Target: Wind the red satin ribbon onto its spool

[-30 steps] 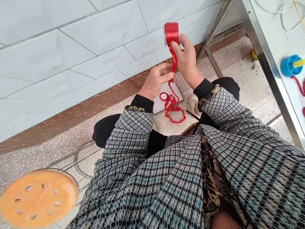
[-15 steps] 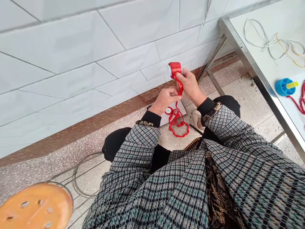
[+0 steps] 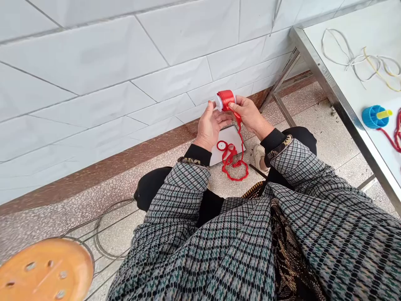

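A white spool wound with red ribbon (image 3: 226,100) is gripped in my right hand (image 3: 249,113), its thumb pressing on the wound ribbon. From the spool, a loose strip of red ribbon (image 3: 241,136) hangs down to a tangle near the floor. My left hand (image 3: 210,124) is beside the spool's white end, open, with thumb raised and fingers apart beneath the spool; whether its fingertips touch the spool I cannot tell. Below the hands, a small red ribbon roll (image 3: 222,145) with a white centre lies on a white board (image 3: 219,158).
To the right stands a metal-edged table (image 3: 347,109) with looped white and yellow cords (image 3: 369,62), a blue plastic holder (image 3: 371,117) and more red ribbon (image 3: 395,142). An orange round stool (image 3: 46,269) is at lower left. A tiled wall (image 3: 103,108) runs ahead.
My left hand has let go of the ribbon strip and opened, moving up beside the spool's end. The spool has tilted and come slightly lower and to the left in my right hand.
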{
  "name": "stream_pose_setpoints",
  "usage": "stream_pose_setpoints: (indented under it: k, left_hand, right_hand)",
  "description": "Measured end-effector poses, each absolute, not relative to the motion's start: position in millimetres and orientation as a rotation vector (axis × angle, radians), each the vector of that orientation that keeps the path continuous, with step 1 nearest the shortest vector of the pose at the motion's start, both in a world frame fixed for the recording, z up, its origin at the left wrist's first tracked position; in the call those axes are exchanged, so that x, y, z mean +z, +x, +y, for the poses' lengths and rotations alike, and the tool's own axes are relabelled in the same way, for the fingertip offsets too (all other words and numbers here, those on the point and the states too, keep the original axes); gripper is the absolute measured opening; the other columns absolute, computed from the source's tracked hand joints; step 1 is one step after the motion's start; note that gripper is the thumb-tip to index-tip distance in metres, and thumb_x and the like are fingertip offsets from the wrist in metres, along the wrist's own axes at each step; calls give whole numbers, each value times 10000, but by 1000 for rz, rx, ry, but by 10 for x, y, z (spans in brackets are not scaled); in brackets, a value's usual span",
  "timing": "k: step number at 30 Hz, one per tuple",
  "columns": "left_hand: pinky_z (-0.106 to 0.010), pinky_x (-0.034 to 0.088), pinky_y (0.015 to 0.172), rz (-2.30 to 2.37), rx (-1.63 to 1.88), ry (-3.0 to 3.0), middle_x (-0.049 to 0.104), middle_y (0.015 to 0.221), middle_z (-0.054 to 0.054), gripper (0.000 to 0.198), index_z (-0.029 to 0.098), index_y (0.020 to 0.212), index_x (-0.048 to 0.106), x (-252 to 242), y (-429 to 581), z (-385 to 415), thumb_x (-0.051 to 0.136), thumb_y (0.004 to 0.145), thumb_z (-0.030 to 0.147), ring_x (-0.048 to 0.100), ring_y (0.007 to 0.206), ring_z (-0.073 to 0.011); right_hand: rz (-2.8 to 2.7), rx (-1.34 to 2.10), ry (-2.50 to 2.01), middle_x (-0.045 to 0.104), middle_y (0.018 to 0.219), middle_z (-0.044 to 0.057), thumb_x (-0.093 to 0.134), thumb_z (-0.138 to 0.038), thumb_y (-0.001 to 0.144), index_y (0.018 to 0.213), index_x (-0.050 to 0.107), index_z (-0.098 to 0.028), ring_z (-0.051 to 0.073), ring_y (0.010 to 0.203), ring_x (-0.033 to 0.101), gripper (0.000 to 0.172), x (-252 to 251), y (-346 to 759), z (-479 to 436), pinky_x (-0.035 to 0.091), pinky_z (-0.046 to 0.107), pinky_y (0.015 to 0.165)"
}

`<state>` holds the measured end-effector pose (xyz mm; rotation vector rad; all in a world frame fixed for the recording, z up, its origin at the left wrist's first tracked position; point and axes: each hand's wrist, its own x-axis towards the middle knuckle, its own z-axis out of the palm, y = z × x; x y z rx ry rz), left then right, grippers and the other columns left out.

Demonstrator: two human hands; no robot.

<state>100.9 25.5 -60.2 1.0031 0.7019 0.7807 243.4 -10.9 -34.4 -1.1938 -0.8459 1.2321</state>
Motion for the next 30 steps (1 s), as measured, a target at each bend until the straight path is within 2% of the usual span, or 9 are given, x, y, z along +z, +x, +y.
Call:
stream_pose_setpoints:
  k: [3,7,10,13,17,22,26,30]
  left_hand:
    - [-413,595,859,715,826,958,791,1040,-95,712,278,1163,684,-561,974,283,594,805,887,755,975,-272]
    - [-397,618,834,726,831,891,801,1149,-90,545,272,1179,714,-499,871,343,692,827,687,760,956,-257]
    - [-409,631,842,703,801,931,805,1098,-88,462,253,1178,724,-469,815,375,695,824,548,762,919,-246]
    - [-437,638,855,667,765,996,798,1000,-86,430,242,1160,729,-460,805,375,676,807,481,762,879,-245]
    - [-484,639,885,607,716,978,794,944,-104,417,220,1071,729,-465,820,348,664,806,535,773,945,-296]
    - [-472,636,961,576,755,831,814,1081,-108,442,218,1105,730,-483,839,292,729,798,537,761,1128,-309]
    - [-446,627,1012,597,822,753,815,1126,-99,482,234,1154,734,-538,895,248,758,832,591,749,1178,-290]
    - [-418,638,976,613,864,780,812,1146,-103,556,251,1180,744,-619,964,244,739,847,696,742,1179,-285]
  right_hand:
    - [-846,1309,-1171,697,761,-8,923,-477,760,874,656,-216,150,774,662,390,-374,2424,-112,568,257,722]
    - [-835,1405,-1138,697,718,-15,967,-468,713,853,671,-203,133,688,633,421,-348,2440,-125,556,239,652]
    - [-860,1447,-1098,700,708,-11,980,-496,691,842,670,-198,125,661,621,456,-309,2471,-141,556,235,631]
    - [-888,1488,-1056,712,718,-8,989,-525,671,852,673,-196,118,649,620,490,-300,2499,-150,547,227,603]
    - [-896,1545,-1040,701,692,-10,982,-563,672,880,677,-183,98,571,576,530,-333,2524,-147,471,203,500]
    - [-897,1588,-965,633,619,-52,947,-562,740,912,653,-176,59,489,480,515,-365,2539,-134,367,177,433]
    - [-878,1610,-913,648,664,-42,944,-531,761,939,652,-174,83,605,583,495,-360,2506,-130,449,176,525]
    - [-865,1555,-948,702,767,-9,954,-518,746,931,661,-183,126,789,668,482,-355,2462,-140,546,208,689]
